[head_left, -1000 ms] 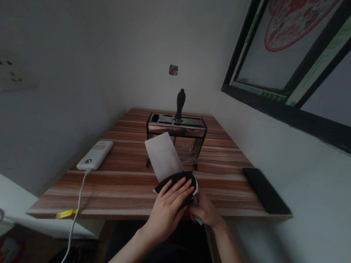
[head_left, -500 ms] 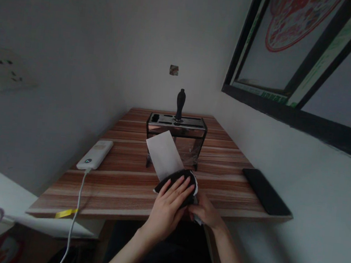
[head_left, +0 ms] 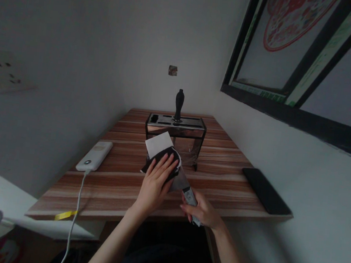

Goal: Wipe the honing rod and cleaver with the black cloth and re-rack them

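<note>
A broad cleaver (head_left: 159, 143) points away from me over the wooden table (head_left: 120, 184), its pale blade tilted up. My right hand (head_left: 202, 210) is closed round its handle near the table's front edge. My left hand (head_left: 155, 182) presses a dark cloth (head_left: 160, 157) flat against the blade about halfway up, fingers together over the cloth. Only the blade's tip shows above the cloth. Just behind stands a metal knife block (head_left: 175, 135) with one black knife handle (head_left: 178, 104) sticking up from it.
A white power bank (head_left: 94, 155) with a white cable (head_left: 77, 204) lies at the left of the table. A black phone (head_left: 265, 191) lies at the right by the wall. A framed picture (head_left: 307, 53) hangs on the right wall.
My left hand has slid the cloth up the blade from near the handle toward the tip. My right hand has stayed on the handle, now more exposed.
</note>
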Action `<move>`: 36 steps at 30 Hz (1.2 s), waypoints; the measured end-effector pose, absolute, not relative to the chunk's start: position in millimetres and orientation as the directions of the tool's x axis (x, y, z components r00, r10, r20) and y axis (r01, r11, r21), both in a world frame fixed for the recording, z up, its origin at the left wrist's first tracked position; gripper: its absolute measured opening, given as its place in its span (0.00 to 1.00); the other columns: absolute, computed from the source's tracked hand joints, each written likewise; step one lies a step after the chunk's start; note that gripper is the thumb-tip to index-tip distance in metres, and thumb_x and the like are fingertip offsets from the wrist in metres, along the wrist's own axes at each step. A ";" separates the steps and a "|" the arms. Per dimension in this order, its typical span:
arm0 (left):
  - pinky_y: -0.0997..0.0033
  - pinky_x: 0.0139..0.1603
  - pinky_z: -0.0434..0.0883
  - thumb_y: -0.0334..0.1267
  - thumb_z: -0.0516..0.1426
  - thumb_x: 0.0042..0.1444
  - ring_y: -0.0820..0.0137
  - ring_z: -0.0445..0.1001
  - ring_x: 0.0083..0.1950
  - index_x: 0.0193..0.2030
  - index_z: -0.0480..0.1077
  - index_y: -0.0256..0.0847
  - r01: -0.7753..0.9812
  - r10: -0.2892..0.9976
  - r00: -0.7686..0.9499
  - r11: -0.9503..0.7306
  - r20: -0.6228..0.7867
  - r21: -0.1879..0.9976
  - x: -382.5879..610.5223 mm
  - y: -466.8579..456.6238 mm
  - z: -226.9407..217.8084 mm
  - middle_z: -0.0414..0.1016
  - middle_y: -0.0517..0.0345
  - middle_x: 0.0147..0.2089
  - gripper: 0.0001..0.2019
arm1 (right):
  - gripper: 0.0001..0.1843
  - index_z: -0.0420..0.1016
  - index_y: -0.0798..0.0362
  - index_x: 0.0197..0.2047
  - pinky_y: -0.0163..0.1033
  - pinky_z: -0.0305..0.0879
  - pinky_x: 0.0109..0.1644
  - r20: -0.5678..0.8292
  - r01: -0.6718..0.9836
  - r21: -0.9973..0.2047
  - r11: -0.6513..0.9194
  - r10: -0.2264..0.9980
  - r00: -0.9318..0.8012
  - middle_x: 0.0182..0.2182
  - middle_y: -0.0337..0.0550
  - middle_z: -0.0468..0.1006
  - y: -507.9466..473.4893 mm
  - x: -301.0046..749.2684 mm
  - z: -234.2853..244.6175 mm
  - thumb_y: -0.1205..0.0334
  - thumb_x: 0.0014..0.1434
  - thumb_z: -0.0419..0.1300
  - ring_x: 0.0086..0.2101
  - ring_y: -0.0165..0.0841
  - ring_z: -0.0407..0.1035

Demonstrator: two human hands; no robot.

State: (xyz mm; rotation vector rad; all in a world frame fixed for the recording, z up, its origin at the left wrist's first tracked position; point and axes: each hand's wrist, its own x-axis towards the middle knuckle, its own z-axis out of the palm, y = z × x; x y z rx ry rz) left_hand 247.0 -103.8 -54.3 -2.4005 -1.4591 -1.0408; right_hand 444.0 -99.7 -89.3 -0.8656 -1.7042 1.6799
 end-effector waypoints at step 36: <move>0.53 0.68 0.47 0.31 0.47 0.63 0.65 0.52 0.69 0.63 0.57 0.41 0.851 0.669 0.330 -0.516 0.666 0.098 240.8 -87.1 -18.6 0.60 0.53 0.66 0.22 | 0.18 0.61 0.53 0.32 0.26 0.59 0.17 -0.056 0.074 -0.997 -0.014 0.799 -0.599 0.20 0.30 0.65 -100.0 445.6 -91.4 0.53 0.48 0.65 0.15 0.20 0.59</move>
